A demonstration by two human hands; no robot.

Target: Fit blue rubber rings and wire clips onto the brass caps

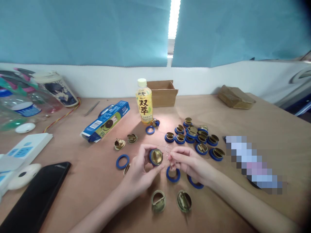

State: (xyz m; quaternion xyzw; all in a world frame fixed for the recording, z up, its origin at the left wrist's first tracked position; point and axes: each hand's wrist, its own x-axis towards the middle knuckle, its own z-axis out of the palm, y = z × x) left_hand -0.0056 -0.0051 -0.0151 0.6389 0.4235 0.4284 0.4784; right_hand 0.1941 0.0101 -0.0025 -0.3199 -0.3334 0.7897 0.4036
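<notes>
My left hand is closed around the edge of a round brass fitting with a blue ring about it, its brass face toward me. Just to its right, the fingertips of my right hand are pinched on what looks like a thin curved wire; its full shape is too fine to make out. Beneath the right hand lie a blue ring and a second blue ring, partly covered. Closer to me sit a ringless brass fitting and another brass fitting, each with a flap across its opening.
Several blue-ringed brass fittings cluster at right. Loose brass fittings and a blue ring lie left. Behind stand a yellow drink bottle, a cardboard box and a blue carton. A black phone lies front left.
</notes>
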